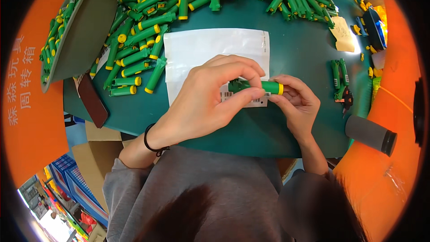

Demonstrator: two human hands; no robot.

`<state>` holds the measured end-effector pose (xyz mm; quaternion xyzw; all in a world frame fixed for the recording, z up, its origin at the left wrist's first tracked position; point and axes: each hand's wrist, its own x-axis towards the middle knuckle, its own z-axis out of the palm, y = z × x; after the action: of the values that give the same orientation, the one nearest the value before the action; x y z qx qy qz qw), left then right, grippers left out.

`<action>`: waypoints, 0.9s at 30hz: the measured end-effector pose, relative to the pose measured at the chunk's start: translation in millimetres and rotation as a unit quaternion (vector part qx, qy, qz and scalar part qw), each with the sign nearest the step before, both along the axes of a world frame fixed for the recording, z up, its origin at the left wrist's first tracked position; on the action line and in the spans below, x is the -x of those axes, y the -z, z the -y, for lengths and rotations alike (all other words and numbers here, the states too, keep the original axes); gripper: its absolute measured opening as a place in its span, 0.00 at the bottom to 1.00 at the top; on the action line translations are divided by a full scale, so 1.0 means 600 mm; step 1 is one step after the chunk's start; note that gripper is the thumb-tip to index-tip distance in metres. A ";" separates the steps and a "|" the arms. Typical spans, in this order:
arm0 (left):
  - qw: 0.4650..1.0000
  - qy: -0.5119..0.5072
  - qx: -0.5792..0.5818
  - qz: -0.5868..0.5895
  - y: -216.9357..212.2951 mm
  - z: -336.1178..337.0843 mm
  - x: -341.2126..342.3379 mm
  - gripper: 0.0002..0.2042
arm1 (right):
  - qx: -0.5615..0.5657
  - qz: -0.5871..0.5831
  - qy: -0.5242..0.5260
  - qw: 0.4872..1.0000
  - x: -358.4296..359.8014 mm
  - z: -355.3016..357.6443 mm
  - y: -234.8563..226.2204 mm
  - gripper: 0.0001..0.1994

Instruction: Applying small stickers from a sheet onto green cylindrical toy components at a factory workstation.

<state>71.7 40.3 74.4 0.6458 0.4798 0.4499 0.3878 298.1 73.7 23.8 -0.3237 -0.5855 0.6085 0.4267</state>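
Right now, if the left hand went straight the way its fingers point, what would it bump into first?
Past the green tube it seems to touch, the left hand would probably meet the right hand first, at the tube's yellow cap; depth is hard to judge here.

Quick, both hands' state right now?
Left hand: thumb and index curled in at the green tube; firm grip can't be told.
Right hand: closed, holding the tube's yellow end.
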 end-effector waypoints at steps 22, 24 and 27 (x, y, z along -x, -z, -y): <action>0.992 0.032 0.117 -0.044 -0.014 -0.007 -0.014 0.03 | -0.080 0.048 -0.021 0.995 -0.007 0.003 -0.006 0.18; 0.990 0.025 0.131 -0.049 -0.013 -0.007 -0.015 0.03 | -0.052 0.031 -0.020 0.998 -0.006 0.005 -0.005 0.18; 0.994 0.031 0.105 -0.028 -0.002 -0.004 -0.021 0.05 | -0.022 0.010 -0.017 1.000 -0.007 0.009 -0.002 0.18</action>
<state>84.4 42.6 75.9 0.6282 0.5147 0.3669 0.4537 302.2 68.4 25.1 -0.3100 -0.6082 0.5999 0.4172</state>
